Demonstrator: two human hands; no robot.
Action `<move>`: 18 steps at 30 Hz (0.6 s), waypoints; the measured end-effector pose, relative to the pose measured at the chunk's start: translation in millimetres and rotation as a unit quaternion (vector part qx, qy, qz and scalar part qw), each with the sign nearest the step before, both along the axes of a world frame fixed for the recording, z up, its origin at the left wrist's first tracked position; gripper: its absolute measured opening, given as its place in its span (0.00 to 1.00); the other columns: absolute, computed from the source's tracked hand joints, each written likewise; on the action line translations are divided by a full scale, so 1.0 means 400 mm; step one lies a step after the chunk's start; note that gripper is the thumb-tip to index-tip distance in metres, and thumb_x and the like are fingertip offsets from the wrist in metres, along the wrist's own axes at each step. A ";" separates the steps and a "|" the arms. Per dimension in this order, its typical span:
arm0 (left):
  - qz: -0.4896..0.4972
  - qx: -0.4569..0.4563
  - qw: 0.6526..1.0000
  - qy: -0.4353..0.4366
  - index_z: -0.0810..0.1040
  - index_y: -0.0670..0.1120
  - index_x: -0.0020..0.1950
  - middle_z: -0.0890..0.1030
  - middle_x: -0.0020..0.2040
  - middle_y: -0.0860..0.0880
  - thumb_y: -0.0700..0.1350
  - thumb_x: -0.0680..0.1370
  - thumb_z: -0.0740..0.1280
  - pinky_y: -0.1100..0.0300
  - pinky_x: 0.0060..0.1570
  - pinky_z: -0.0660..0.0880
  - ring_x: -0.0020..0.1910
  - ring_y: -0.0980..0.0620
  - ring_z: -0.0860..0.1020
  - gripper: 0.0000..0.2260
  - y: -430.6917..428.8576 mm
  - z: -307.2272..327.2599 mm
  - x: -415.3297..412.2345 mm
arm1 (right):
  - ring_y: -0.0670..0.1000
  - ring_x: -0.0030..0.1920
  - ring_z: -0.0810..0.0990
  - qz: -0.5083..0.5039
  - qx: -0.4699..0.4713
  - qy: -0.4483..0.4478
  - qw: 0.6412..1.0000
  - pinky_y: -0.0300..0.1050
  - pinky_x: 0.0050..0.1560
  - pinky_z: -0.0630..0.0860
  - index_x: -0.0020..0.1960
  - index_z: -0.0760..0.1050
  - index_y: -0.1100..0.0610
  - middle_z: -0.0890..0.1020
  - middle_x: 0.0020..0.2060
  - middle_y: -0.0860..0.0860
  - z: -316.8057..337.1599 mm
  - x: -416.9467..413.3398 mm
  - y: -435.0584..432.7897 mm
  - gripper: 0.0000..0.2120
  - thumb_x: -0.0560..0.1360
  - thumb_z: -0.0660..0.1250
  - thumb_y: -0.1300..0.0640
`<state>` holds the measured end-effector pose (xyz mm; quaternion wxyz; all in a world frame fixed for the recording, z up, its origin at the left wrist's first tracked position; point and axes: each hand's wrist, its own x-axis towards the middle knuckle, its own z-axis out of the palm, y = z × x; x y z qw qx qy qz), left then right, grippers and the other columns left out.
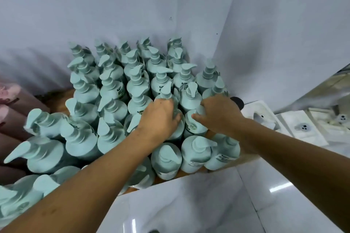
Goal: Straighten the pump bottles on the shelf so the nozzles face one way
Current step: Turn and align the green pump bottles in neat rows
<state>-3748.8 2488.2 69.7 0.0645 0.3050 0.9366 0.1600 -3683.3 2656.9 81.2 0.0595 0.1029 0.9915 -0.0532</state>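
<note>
From the head view, the pump bottles (113,89) stand packed in rows on a wooden shelf (56,101), shoulder against shoulder with almost no free space between them. The block fills the corner where the back wall (113,15) meets the side wall (274,43). The rearmost row stands close to the back wall, and only a narrow gap is left along the side wall. The front row stands right at the shelf's front edge, above a glossy white panel (180,200). To the left the bottles crowd against brown and pink packs (13,108).

The nozzles point in mixed directions: many slant down-left, and several near the middle and front point right.

Both hands reach in over the front row, close together. The left hand (161,117) has its fingers curled over the top of a covered bottle (177,131), hiding its pump. Just to the right, the right hand (219,113) wraps fingers and thumb round the pump of a labelled bottle (195,126). The two bottles are neighbours, one row behind the front. White basins (303,128) lie off to the right, beyond the side wall.
</note>
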 end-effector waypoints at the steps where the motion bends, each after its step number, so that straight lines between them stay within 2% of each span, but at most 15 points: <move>1: -0.013 0.004 1.000 0.005 0.74 0.43 0.48 0.79 0.46 0.43 0.50 0.77 0.64 0.51 0.45 0.76 0.47 0.41 0.77 0.10 -0.001 -0.004 0.000 | 0.53 0.33 0.75 0.008 0.006 -0.012 1.000 0.45 0.34 0.72 0.34 0.69 0.56 0.71 0.30 0.50 0.002 -0.004 -0.004 0.21 0.75 0.62 0.41; 4: -0.059 0.022 0.998 0.017 0.73 0.41 0.53 0.77 0.46 0.43 0.46 0.77 0.63 0.50 0.42 0.75 0.45 0.40 0.77 0.09 -0.001 -0.011 -0.002 | 0.54 0.33 0.75 0.027 0.008 -0.053 0.998 0.49 0.36 0.76 0.33 0.69 0.58 0.72 0.30 0.52 0.015 -0.015 -0.004 0.18 0.76 0.63 0.47; 6: -0.081 0.039 0.996 0.011 0.71 0.42 0.59 0.77 0.47 0.43 0.45 0.76 0.65 0.51 0.42 0.74 0.46 0.40 0.77 0.13 -0.004 -0.014 -0.005 | 0.55 0.36 0.78 0.041 0.011 -0.079 0.996 0.52 0.40 0.78 0.39 0.74 0.61 0.77 0.34 0.55 0.023 -0.019 -0.004 0.14 0.77 0.64 0.51; 8: -0.093 0.057 0.994 -0.008 0.71 0.43 0.62 0.77 0.52 0.44 0.46 0.76 0.66 0.51 0.47 0.75 0.51 0.41 0.77 0.17 -0.005 -0.015 -0.007 | 0.57 0.42 0.80 0.052 0.014 -0.083 0.995 0.53 0.45 0.78 0.49 0.77 0.62 0.81 0.40 0.57 0.027 -0.016 0.001 0.11 0.77 0.64 0.54; 10: -0.087 0.079 0.992 -0.034 0.70 0.45 0.67 0.77 0.57 0.46 0.48 0.76 0.68 0.52 0.55 0.74 0.57 0.44 0.75 0.20 -0.006 -0.019 -0.009 | 0.55 0.47 0.79 0.060 0.006 -0.074 0.995 0.50 0.48 0.77 0.57 0.76 0.58 0.82 0.46 0.55 0.026 -0.009 0.008 0.10 0.78 0.64 0.55; 12: -0.078 0.098 0.991 -0.042 0.69 0.48 0.70 0.76 0.61 0.48 0.49 0.76 0.69 0.56 0.59 0.70 0.60 0.46 0.74 0.24 -0.009 -0.025 -0.011 | 0.51 0.45 0.77 0.056 -0.026 -0.060 0.996 0.47 0.48 0.76 0.62 0.75 0.51 0.82 0.46 0.51 0.021 0.000 0.019 0.13 0.78 0.64 0.57; 15: -0.065 0.121 0.990 -0.040 0.70 0.49 0.70 0.77 0.62 0.50 0.51 0.75 0.69 0.57 0.60 0.70 0.61 0.48 0.75 0.24 -0.011 -0.034 -0.010 | 0.50 0.41 0.76 0.054 -0.053 -0.044 0.996 0.49 0.47 0.77 0.64 0.74 0.46 0.80 0.44 0.48 0.007 0.009 0.040 0.15 0.79 0.64 0.57; 18: -0.038 0.082 0.996 0.013 0.75 0.47 0.62 0.76 0.56 0.49 0.56 0.75 0.68 0.55 0.54 0.73 0.55 0.47 0.76 0.20 -0.011 -0.037 -0.007 | 0.51 0.45 0.77 0.062 -0.099 -0.006 0.993 0.49 0.51 0.76 0.64 0.73 0.45 0.82 0.50 0.49 -0.018 0.020 0.056 0.14 0.78 0.65 0.54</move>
